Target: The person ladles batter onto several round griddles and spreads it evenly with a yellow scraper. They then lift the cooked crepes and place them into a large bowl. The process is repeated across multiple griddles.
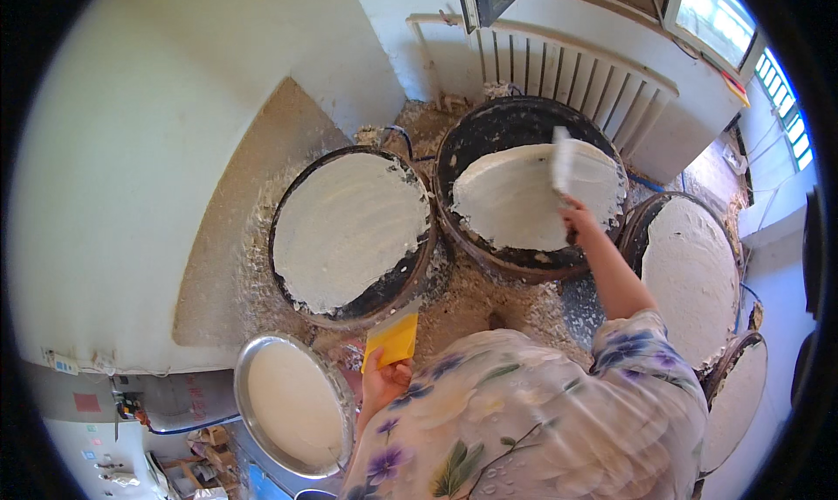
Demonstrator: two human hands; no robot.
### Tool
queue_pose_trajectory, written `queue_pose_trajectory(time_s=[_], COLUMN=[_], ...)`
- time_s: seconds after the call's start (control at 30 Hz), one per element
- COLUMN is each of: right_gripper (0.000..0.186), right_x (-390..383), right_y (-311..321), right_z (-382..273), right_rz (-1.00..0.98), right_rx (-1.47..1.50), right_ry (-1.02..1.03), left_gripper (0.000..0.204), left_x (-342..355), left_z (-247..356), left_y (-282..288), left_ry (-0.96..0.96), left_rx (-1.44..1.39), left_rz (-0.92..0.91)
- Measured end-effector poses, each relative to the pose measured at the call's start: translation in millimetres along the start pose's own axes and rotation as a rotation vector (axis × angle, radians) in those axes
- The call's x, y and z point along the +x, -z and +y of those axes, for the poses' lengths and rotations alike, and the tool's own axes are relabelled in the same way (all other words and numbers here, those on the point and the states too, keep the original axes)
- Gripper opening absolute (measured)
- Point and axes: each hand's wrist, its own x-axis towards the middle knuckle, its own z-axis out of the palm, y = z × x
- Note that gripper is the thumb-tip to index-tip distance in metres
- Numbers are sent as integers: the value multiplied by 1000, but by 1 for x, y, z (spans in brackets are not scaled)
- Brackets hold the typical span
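Note:
My right hand (579,217) grips the handle of a wide plaster-covered putty knife (563,163), its blade held over the white paste in a black tub (515,124). My left hand (384,382) holds a yellow plastic scraper (394,338) low, near the rim of another black tub (301,194) full of white paste. I wear a floral short-sleeved shirt (532,413) that fills the lower middle of the view.
A metal basin (247,373) of white paste stands at lower left. Two more paste-filled tubs (690,264) sit at right. Dried plaster crumbs cover the floor (489,299). A white radiator (576,76) stands behind, a white wall (157,151) at left.

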Motion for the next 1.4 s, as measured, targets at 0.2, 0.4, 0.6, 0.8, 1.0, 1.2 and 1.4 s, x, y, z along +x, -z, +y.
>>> queue_pose_trajectory(time_s=[0.2, 0.4, 0.6, 0.8, 1.0, 1.2, 1.4], right_gripper=[35, 25, 37, 54, 52, 26, 23], right_x=[-8, 36, 45, 41, 47, 57, 112], right_y=[-105, -62, 79, 75, -60, -111, -21], right_z=[-2, -35, -57, -31, -30, -38, -69], right_rz=[-454, -21, 402, 269, -265, -313, 142], right_rx=[-1352, -1630, -1475, -12, -252, -1665, -1574], right_ry=[572, 514, 301, 54, -118, 504, 441], left_gripper=[34, 34, 35, 34, 35, 35, 35], left_x=[15, 19, 23, 23, 31, 32, 39], left_z=[-7, -4, 2, 5, 0, 1, 2], left_y=[-18, -18, -21, -26, -36, -37, -47], left_ry=[-35, -34, -14, 11, -32, -41, -52], left_rx=[48, 28, 9, -25, 35, -12, -1], left_rz=[-17, 11, -16, -8, 40, -12, 17])
